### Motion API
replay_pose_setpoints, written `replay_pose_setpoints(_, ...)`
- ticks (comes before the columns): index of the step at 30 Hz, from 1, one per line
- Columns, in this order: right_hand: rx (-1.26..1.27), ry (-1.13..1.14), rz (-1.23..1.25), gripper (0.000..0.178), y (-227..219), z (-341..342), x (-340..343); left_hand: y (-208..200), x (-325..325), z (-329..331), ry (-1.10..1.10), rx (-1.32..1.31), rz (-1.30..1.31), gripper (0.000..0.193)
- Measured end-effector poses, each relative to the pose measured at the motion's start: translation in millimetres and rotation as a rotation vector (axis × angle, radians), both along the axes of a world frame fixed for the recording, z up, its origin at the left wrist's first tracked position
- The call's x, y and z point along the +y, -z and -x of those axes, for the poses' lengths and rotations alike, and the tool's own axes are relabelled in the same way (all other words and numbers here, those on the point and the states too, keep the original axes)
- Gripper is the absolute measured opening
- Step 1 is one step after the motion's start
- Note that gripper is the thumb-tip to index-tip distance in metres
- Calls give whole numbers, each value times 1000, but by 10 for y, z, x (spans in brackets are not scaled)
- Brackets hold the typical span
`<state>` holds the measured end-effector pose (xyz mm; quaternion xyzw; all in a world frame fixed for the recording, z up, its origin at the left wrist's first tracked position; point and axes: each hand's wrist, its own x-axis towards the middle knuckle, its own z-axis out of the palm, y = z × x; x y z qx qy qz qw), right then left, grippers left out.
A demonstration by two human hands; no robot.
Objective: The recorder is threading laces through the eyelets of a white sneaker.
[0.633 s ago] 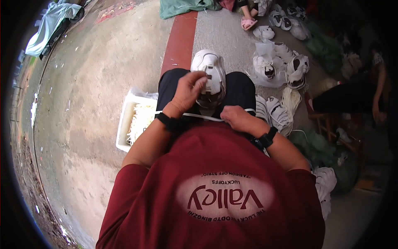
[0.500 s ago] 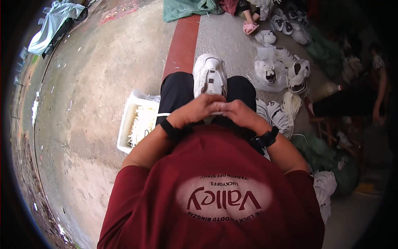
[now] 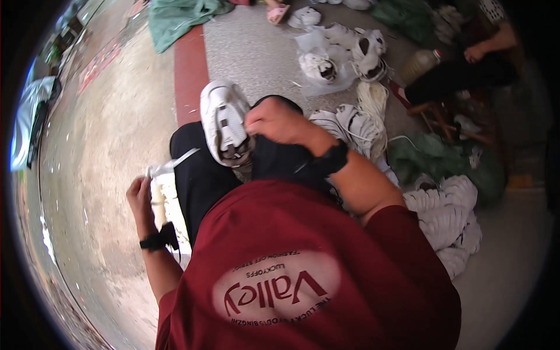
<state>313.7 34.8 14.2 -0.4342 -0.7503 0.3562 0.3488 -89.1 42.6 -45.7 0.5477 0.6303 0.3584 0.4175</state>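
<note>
A white sneaker (image 3: pixel 227 125) is propped at my knees, tongue and opening facing up, with no lace seen through its upper part. My right hand (image 3: pixel 277 122) is closed at the shoe's right side, over my right thigh; whatever its fingers grip is hidden. Down on the left, my left hand (image 3: pixel 140 195) is closed at the outer edge of a white box (image 3: pixel 169 201), which holds pale strands. Its fingertips are partly hidden and slightly blurred. A white strip (image 3: pixel 186 156) runs from the box's far end toward my left thigh.
Several white sneakers (image 3: pixel 446 219) lie piled at my right, others on clear plastic (image 3: pixel 338 87) ahead. A bundle of cream laces (image 3: pixel 373 105) hangs nearby. Green sacking (image 3: pixel 449 160) lies at the right. Another person sits beyond, a hand (image 3: pixel 475 53) resting at their leg.
My hands have parted from in front of the shoe. The left has gone down left to the box; the right has moved to the shoe's side. The whole view has shifted.
</note>
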Motion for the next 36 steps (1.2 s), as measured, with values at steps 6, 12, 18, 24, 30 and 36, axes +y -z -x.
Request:
replay_pose_setpoints(6, 44, 31, -131, 14, 292, 588, -11, 37, -35, -524, 283, -36, 127, 14)
replay_pose_setpoints(12, 369, -200, 111, 30, 180, 870, 11, -497, -102, -1381, 461, -187, -11, 6)
replay_pose_setpoints(18, 375, -122, 366, 15, 228, 354, 10, -444, 106, -1059, 217, -106, -31, 9)
replay_pose_setpoints(24, 308, -74, 252, 14, 392, 173, 69, -91, 220, -572, 78, 166, 3, 13)
replay_pose_setpoints(30, -34, 15, 120, 15, 392, 236, 141, -58, 273, -1019, 256, 656, -298, 14)
replay_pose_setpoints(36, -33, -19, -38, 12, 182, 430, 322, -692, 352, -1919, 723, -206, 86, 39)
